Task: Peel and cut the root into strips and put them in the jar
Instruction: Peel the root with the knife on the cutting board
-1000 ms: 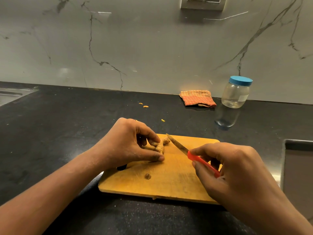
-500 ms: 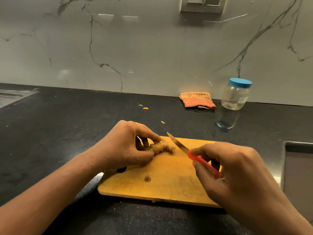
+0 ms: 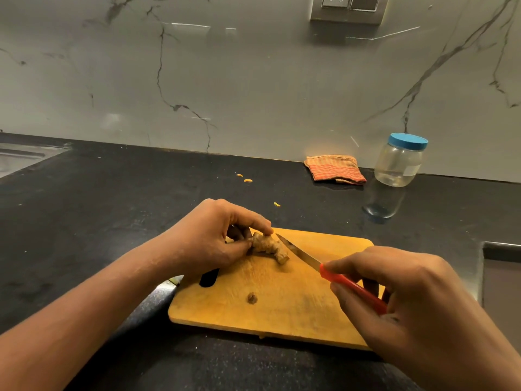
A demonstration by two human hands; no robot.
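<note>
Root: knobbly, tan, skin on; one end pinched in my left hand, free end just beside knife blade. Knife: red handle, in my right hand. Jar: clear, blue lid on, upright, well beyond right hand.

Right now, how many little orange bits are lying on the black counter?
3. Two bits sit close together toward the wall, left of the cloth; one lies nearer, just beyond the board. The hands may hide more.

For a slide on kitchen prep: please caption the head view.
Left hand pinches the root over the board; right hand holds the knife beside it; jar lidded.
</note>
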